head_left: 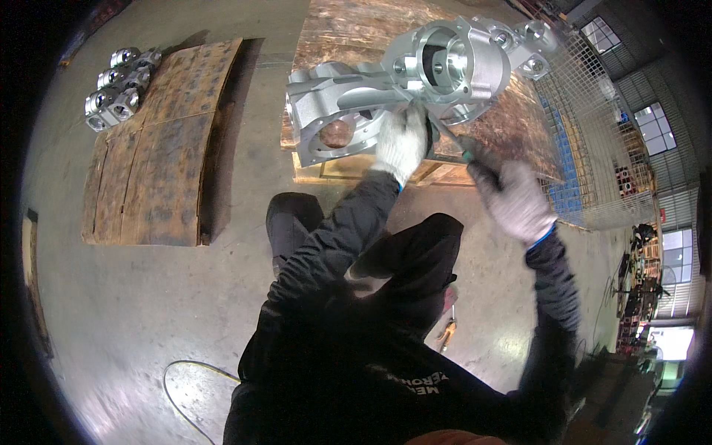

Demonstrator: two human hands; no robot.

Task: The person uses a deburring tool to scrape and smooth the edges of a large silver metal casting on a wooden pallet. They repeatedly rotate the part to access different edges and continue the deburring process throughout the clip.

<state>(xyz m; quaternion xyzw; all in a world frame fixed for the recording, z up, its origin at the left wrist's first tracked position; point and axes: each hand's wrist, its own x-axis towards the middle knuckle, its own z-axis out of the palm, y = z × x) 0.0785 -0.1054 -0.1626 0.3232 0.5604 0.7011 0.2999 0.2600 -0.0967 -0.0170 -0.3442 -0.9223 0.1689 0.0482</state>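
Note:
A large silvery metal casting (356, 96) with a round bored housing lies on a wood-topped crate (356, 21) in front of me. My right hand (517, 202), in a pale work glove and slightly blurred, is closed round the dark handle of a slim file-like tool (449, 136). Its grey blade slants up and left to the casting, below the round bore. My left hand (404, 142), also gloved, has its fingers curled at the blade's far end, against the casting. The blade's tip is hidden there.
More silvery castings (528, 48) stand at the crate's far right, beside a wire mesh cage (589, 133). At left, several smaller castings (119, 93) sit by a low wooden platform (159, 141). An orange-handled tool (447, 335) and a thin hose (167, 386) lie on the floor.

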